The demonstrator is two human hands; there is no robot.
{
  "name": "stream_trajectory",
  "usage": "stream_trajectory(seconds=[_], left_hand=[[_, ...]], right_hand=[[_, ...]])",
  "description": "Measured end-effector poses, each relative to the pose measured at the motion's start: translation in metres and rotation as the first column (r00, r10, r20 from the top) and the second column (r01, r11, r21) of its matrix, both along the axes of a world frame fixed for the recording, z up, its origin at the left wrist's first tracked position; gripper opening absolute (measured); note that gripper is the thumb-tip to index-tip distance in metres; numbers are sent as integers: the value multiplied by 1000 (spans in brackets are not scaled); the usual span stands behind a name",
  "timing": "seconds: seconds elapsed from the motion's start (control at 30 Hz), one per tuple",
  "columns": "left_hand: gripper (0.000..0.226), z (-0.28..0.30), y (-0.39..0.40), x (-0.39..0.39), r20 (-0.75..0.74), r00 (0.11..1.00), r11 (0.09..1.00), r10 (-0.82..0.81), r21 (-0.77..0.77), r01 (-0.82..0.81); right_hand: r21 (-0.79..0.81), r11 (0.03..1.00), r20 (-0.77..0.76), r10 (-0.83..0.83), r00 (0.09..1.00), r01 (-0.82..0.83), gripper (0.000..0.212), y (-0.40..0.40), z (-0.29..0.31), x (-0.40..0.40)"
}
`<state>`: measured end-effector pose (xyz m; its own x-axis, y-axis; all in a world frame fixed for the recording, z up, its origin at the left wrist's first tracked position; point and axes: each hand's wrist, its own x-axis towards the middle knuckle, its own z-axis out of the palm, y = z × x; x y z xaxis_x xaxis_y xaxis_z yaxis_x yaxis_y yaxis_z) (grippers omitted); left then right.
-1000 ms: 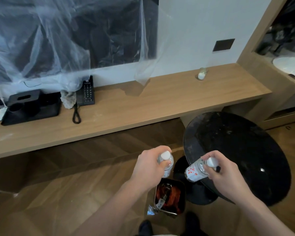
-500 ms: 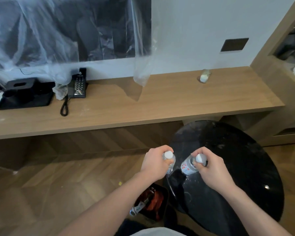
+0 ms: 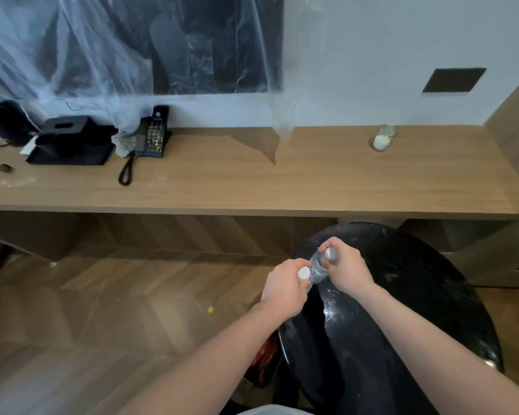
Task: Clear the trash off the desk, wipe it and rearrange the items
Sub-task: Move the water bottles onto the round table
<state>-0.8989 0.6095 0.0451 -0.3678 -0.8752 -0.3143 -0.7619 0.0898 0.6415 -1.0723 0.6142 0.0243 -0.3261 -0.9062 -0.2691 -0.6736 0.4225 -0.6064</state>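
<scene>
Bottles (image 3: 317, 268), clear plastic, white-capped, one gripped per hand.

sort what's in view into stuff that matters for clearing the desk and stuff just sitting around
Part of the job:
- left hand holding a white-capped clear plastic bottle
- right hand holding a second clear plastic bottle
- long wooden desk
- small glass jar
- black corded telephone
- black tray

Just there:
- round black table
- clear plastic sheeting

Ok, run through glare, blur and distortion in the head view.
Head view: wide-angle bend curves the desk edge; glare streaks the glossy black round table; plastic sheeting hazes the dark panel behind it; both hands and their bottles look slightly soft.
</scene>
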Motion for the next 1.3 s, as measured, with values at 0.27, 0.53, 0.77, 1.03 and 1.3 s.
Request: stream_trajectory(seconds=[0.27,0.53,0.77,1.03,1.3], left_hand=[[43,-7,8,12,-19,998,998,64,-17,-65],[38,11,14,35,-37,997,997,61,-54,-63],[39,55,17,113,-42,993,985,107,-129,-112],[56,107,17,236,50,990,953,131,-282,-112],[62,118,40,424,190,951,939,245,-290,-184]], right_hand=[[20,993,-1,120,993,-120,47,-10,-6,-9],[17,997,46,70,996,-71,56,-6,25,0],[-163,980,75,124,989,-110,44,13,83,41],[-54,922,0,384,923,-384,58,8,129,153],[117,808,-24,584,812,-578,73,3,152,314]])
